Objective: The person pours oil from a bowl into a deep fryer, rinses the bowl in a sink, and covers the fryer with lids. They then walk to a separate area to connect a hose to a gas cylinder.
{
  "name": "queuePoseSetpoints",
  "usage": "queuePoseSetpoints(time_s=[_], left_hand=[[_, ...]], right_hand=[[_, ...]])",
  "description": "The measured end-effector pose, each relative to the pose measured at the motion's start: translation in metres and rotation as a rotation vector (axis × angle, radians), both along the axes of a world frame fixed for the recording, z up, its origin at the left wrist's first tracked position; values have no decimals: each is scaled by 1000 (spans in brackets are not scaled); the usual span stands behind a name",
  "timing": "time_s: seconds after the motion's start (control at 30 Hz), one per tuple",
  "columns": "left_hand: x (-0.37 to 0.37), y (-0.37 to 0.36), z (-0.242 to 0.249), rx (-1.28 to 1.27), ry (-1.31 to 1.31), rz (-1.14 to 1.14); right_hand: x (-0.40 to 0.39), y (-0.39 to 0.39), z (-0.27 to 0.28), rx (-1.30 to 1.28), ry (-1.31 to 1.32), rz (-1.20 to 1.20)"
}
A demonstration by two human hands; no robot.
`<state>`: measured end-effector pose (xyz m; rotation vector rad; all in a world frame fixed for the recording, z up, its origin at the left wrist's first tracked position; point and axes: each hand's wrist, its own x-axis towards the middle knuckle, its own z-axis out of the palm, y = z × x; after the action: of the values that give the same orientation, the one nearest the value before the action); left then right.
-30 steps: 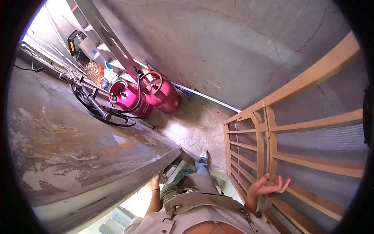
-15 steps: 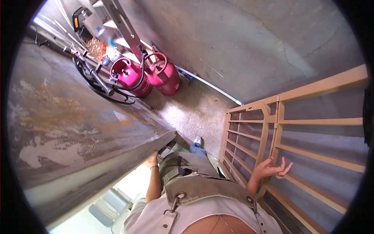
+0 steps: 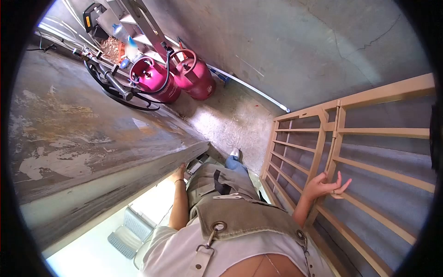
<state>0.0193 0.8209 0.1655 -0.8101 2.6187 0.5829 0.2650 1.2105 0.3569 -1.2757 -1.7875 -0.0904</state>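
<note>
An olive-brown bib (image 3: 258, 220) with stitched seams covers a cream short-sleeved top (image 3: 168, 244). Round metal eyelets (image 3: 218, 226) take metal hooks (image 3: 211, 238) from off-white straps (image 3: 200, 264) with dark studs. Further down come a black strap (image 3: 221, 185), a blue trouser leg (image 3: 235, 164) and a pale shoe (image 3: 235, 152). A fine chain or cord (image 3: 272, 265) shows at the neckline; a thin dark band (image 3: 179, 180) circles the left wrist (image 3: 180, 183), and a ring (image 3: 334, 191) one finger of the right hand (image 3: 320, 186).

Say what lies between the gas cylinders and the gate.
In the head view, floor lies between the gas cylinders and the gate, with a small red speck on it.
</note>
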Motion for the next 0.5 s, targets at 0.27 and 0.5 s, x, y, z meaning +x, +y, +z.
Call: queuePoseSetpoints(time_s=[0.27, 0.5], left_hand=[[-1, -1, -15, -80, 33, 135], [-4, -14, -51, -65, 59, 160]], right_hand=[[3, -3, -4, -49, -12, -30], [11, -2, -10, 18, -61, -17]])
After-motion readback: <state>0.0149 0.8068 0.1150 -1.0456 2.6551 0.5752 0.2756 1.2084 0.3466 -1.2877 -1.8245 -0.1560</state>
